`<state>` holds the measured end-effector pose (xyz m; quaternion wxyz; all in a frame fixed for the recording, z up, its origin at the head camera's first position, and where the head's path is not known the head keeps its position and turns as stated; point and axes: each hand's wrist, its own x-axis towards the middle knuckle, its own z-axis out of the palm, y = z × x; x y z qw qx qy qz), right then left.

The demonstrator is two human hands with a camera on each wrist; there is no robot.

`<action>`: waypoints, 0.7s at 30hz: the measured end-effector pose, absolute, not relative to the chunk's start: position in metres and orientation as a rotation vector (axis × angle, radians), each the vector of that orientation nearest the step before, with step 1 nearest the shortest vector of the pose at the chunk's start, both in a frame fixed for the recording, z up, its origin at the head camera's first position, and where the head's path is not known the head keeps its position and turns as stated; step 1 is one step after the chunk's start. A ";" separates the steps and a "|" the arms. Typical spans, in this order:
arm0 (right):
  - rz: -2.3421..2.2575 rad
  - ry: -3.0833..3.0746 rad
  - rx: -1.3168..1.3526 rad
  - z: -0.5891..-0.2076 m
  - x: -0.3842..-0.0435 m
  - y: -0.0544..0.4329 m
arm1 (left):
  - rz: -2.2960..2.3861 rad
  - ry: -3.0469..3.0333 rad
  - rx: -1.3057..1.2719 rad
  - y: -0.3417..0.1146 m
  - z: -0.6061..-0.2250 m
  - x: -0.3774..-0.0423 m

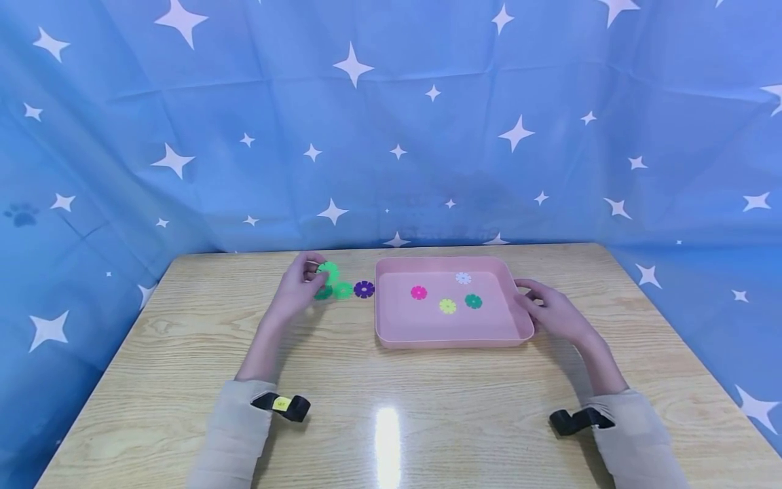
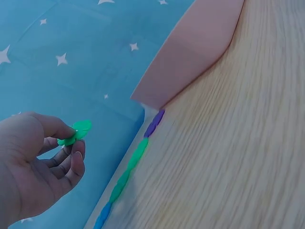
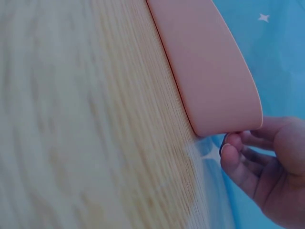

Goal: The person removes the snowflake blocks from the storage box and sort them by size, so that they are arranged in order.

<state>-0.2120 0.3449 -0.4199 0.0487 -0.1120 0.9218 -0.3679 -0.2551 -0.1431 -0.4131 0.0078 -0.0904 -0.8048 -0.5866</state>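
My left hand (image 1: pixel 298 285) pinches a bright green snowflake disc (image 1: pixel 328 273) between thumb and fingers, raised above a row of discs. That row runs up to the tray's left side: a purple disc (image 1: pixel 364 289), a light green disc (image 1: pixel 343 291), a darker green disc (image 1: pixel 323 293) and a blue disc (image 2: pixel 101 217), the last hidden from the head view. My right hand (image 1: pixel 554 314) holds the right wall of the pink tray (image 1: pixel 452 331), thumb at the rim and curled fingers against the outside. Inside lie a magenta disc (image 1: pixel 418 293), a yellow disc (image 1: pixel 448 306), a white disc (image 1: pixel 463 278) and a teal disc (image 1: pixel 473 301).
Everything stands on a light wooden table (image 1: pixel 330 407), with the tray near its back edge. Behind hangs a blue curtain (image 1: pixel 427 190) with white stars. Each sleeve carries a black wrist camera, one on the left (image 1: pixel 297 408) and one on the right (image 1: pixel 571 422).
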 end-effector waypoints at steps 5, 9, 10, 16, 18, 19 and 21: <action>-1.122 2.815 -0.340 -0.420 -0.212 0.345 | -1.810 -2.523 -0.258 -0.164 -0.416 -0.254; -1.119 2.818 -0.340 -0.420 -0.212 0.344 | -1.794 -2.541 -0.237 -0.180 -0.419 -0.252; -1.123 2.814 -0.341 -0.419 -0.212 0.344 | -1.793 -2.547 -0.226 -0.184 -0.419 -0.251; -1.104 2.812 -0.322 -0.418 -0.211 0.344 | -1.745 -2.600 -0.145 -0.204 -0.423 -0.249; -1.085 2.825 -0.314 -0.417 -0.210 0.343 | -1.717 -2.619 -0.111 -0.209 -0.424 -0.248; -1.085 2.827 -0.314 -0.417 -0.210 0.343 | -1.703 -2.630 -0.091 -0.211 -0.425 -0.247; -1.079 2.834 -0.311 -0.417 -0.210 0.343 | -1.682 -2.643 -0.064 -0.215 -0.426 -0.246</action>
